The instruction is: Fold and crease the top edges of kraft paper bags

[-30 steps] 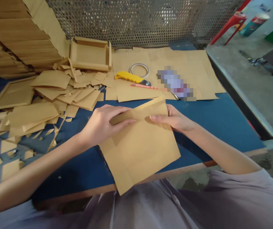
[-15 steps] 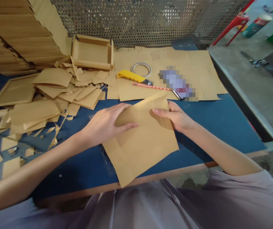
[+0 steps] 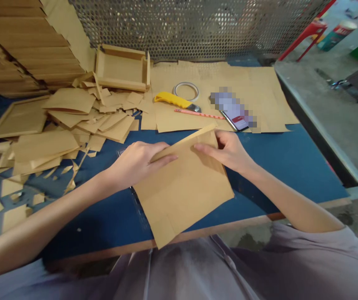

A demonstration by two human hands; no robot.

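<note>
A sheet of brown cardboard (image 3: 188, 183) is held between both hands over the blue table, its near corner reaching the front edge. A narrow strip along its far edge stands folded up. My left hand (image 3: 144, 162) is closed on the sheet's far left side, thumb on the near face and fingers behind the strip. At the far right corner my right hand (image 3: 225, 150) pinches the sheet, thumb on top and the fingers partly hidden behind it. Beyond the sheet lie a yellow box cutter (image 3: 174, 100) and a pink pencil (image 3: 199, 113).
A roll of tape (image 3: 185, 84) and a phone (image 3: 233, 111) rest on flat cardboard (image 3: 260, 96). Cardboard scraps (image 3: 104, 121) cover the left, with a shallow cardboard tray (image 3: 122, 68) behind them. Stacked cardboard (image 3: 25, 41) rises at far left before a perforated metal panel (image 3: 197, 31).
My left hand's thumb and fingers have drawn closer together at the fold. My right hand has shifted slightly left along the sheet, and the far strip stands up more evenly.
</note>
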